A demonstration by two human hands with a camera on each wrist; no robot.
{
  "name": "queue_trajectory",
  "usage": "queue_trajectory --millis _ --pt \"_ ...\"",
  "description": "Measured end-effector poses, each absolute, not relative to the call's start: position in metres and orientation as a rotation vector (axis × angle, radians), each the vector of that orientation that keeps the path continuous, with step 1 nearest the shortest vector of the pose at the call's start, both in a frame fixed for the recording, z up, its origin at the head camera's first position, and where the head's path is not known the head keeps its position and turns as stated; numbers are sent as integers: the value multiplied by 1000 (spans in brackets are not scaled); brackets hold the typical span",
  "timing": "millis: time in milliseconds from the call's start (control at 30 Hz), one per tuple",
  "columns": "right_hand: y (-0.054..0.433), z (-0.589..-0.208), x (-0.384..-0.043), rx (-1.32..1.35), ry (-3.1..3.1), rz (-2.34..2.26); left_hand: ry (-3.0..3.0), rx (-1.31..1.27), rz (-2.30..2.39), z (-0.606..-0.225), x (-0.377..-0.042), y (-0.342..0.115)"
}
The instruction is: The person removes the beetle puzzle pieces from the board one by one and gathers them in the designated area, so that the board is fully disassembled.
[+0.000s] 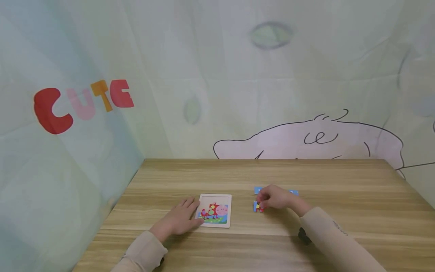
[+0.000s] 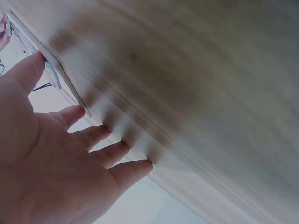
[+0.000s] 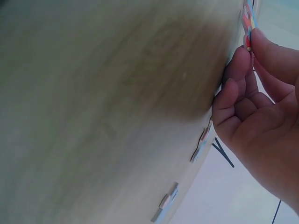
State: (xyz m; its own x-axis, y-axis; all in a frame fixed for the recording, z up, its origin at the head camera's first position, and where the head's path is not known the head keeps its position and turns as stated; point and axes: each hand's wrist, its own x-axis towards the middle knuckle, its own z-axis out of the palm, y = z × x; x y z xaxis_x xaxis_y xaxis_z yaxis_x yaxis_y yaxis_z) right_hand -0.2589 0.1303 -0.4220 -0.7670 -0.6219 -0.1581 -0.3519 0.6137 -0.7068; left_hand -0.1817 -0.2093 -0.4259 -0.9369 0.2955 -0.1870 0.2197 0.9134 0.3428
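Note:
A square puzzle board (image 1: 214,226) with a pale raised frame lies on the table; its lower part shows a colourful cartoon picture, its upper part bare backing. My left hand (image 1: 183,217) rests at the board's left edge, fingers spread, with the thumb touching the lower left corner, as the left wrist view also shows. To the right, my right hand (image 1: 276,197) pinches a colourful puzzle piece (image 1: 259,206) between thumb and fingers. In the right wrist view that puzzle piece (image 3: 247,41) is seen edge-on, at the fingertips.
Blue puzzle pieces lie near the right hand, one blue piece (image 1: 258,190) behind it and another blue piece (image 1: 293,192) by the wrist. The wooden table (image 1: 238,249) ends at a printed cloth backdrop (image 1: 176,75) behind and at the left.

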Motion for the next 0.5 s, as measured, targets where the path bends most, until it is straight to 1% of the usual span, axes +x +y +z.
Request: queue_trajectory --millis 500 --pt "130 -423 -258 -850 2534 -891 2845 391 458 -424 -181 -209"
